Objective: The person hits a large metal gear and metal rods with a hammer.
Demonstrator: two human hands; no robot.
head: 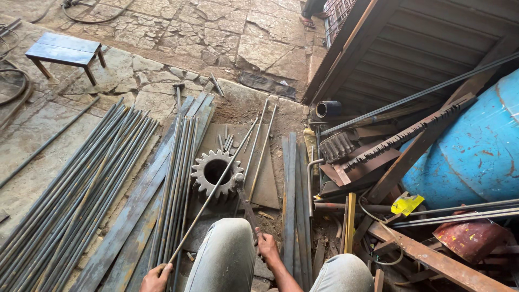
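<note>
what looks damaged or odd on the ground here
The stone floor is cracked into many pieces. The left hand holds a thin rod laid across a big gear, while the right hand grips a hammer there.

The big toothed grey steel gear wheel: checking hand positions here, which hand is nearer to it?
Right. The right hand, gripping a hammer handle, sits below-right of the gear wheel; the left hand is farther below-left, holding a thin rod.
</note>
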